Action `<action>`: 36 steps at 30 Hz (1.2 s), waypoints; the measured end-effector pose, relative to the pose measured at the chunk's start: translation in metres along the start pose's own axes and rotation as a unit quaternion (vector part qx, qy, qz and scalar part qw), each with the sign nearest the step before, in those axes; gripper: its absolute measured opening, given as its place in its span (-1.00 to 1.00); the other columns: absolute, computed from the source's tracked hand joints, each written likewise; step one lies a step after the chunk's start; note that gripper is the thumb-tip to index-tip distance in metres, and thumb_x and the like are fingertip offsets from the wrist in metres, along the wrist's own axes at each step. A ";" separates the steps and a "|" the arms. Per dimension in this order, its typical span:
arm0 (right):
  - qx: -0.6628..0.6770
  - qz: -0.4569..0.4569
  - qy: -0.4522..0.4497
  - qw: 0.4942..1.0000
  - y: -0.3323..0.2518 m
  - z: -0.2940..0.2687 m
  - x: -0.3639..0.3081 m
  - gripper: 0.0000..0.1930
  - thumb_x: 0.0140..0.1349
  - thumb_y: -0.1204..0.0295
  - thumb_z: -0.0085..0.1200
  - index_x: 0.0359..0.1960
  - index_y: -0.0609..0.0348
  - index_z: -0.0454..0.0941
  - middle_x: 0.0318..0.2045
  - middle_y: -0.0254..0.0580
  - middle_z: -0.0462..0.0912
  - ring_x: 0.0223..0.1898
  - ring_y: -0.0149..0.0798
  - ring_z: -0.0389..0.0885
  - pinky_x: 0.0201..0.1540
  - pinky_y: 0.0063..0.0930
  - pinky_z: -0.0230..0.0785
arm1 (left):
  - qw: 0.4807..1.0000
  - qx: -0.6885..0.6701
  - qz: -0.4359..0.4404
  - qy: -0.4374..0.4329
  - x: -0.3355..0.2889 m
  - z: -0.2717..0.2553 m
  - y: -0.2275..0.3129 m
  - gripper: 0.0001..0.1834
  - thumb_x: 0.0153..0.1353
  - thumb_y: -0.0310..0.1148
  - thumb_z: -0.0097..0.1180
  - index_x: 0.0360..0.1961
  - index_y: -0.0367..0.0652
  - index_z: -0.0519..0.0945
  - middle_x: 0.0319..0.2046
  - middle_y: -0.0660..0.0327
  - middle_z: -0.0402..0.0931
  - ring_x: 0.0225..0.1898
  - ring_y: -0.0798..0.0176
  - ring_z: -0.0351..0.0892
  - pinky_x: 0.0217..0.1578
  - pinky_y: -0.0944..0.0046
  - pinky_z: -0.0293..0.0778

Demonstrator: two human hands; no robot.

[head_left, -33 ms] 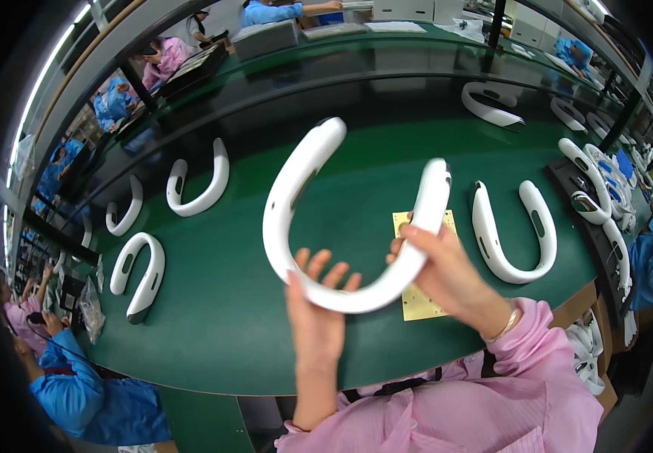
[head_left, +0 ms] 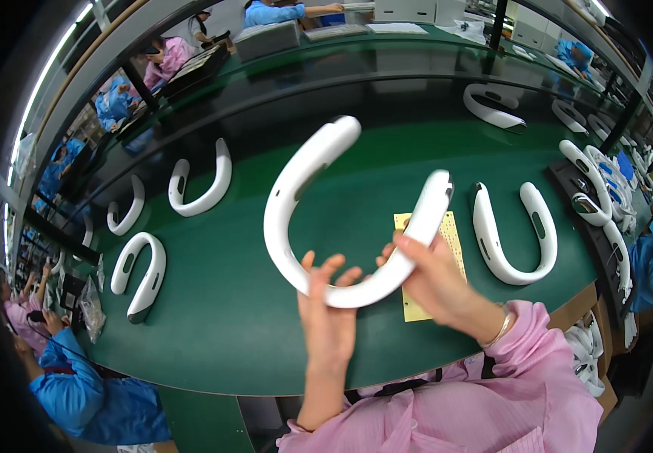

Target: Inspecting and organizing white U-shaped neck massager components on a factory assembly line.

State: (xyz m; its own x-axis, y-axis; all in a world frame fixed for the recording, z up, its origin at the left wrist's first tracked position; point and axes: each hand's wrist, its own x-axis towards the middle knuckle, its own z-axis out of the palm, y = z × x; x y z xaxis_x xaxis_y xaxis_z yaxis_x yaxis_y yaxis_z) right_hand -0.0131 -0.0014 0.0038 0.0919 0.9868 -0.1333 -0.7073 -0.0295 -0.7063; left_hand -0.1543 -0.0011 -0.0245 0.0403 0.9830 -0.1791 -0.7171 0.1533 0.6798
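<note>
Both hands hold up a white U-shaped neck fan (head_left: 285,219) above the green table, its two ends pointing away from me. My right hand (head_left: 439,275) grips its right arm, thumb in front and fingers behind. My left hand (head_left: 330,317) cups the bottom of the curve, thumb across the front and fingertips showing inside the U. Partly covered by the fan and my right hand, a yellow sheet with small marks (head_left: 415,306) lies on the table. A second white neck fan (head_left: 511,264) rests just right of it.
More neck fans lie at the left (head_left: 145,275), farther back (head_left: 202,200) and at the far right (head_left: 496,112). A black tray (head_left: 568,185) with white parts stands at the right edge. A clear plastic bag (head_left: 91,309) is at the left. Co-workers in blue sit nearby.
The held neck fan has turned slightly clockwise, its left end shifting right and its right end dropping nearer. My left hand has moved a little to the right along the curve.
</note>
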 end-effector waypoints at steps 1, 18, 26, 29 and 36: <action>-0.043 -0.035 -0.010 0.998 0.009 0.002 -0.005 -0.69 0.21 0.35 0.07 -0.09 0.17 0.30 -0.24 -0.13 0.45 -0.15 -0.19 0.48 0.01 -0.18 0.35 | 0.998 0.014 0.030 0.044 0.001 0.006 -0.001 -0.59 0.27 -0.24 -0.04 0.09 -0.13 0.24 -0.28 0.21 0.40 -0.34 0.23 0.47 -0.21 0.14 0.45; -0.778 -0.093 -0.407 0.468 -0.008 0.001 -0.008 -0.57 -0.11 0.54 0.12 -0.13 0.29 0.33 -0.51 0.02 0.53 -0.55 0.02 0.57 -0.51 -0.21 0.44 | 0.978 0.156 0.106 0.088 0.038 -0.024 0.049 -0.53 -0.11 -0.61 -0.03 -0.05 -0.39 0.43 -0.51 0.27 0.38 -0.65 0.52 0.27 -0.69 0.51 0.21; -0.788 -0.099 -0.419 0.440 -0.004 0.017 0.020 -0.62 -0.11 0.55 0.10 -0.18 0.25 0.35 -0.51 0.01 0.54 -0.51 0.05 0.58 -0.44 -0.19 0.46 | 0.976 0.171 0.104 0.091 0.054 -0.039 0.055 -0.48 -0.04 -0.54 -0.01 0.05 -0.34 0.36 -0.34 0.19 0.40 -0.52 0.47 0.37 -0.53 0.48 0.35; -0.748 -0.106 -0.423 0.501 -0.005 0.013 0.073 -0.60 -0.10 0.49 0.14 -0.14 0.14 0.39 -0.41 -0.01 0.59 -0.40 0.03 0.61 -0.32 -0.18 0.46 | 0.973 0.182 0.133 0.053 0.068 -0.040 0.062 -0.35 0.11 -0.36 0.00 0.24 -0.30 0.16 -0.02 0.06 0.32 -0.11 0.31 0.42 -0.09 0.33 0.36; -0.825 -0.372 -0.204 0.374 -0.019 -0.007 0.222 -0.44 -0.12 0.56 0.21 0.02 0.14 0.34 -0.10 0.01 0.43 -0.07 0.06 0.41 -0.02 -0.18 0.28 | 0.964 0.231 0.126 0.024 0.060 -0.053 0.063 -0.56 0.21 -0.30 -0.04 0.08 -0.28 0.39 0.07 0.09 0.33 0.09 0.24 0.32 0.10 0.24 0.25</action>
State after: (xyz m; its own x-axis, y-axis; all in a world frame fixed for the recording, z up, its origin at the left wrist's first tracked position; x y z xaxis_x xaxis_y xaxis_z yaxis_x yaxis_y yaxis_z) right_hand 0.0254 0.2174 -0.0176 -0.5196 0.7514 0.4068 0.8329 0.5516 0.0449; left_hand -0.2346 0.0626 -0.0303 -0.1359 0.9907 0.0085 -0.3127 -0.0510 0.9485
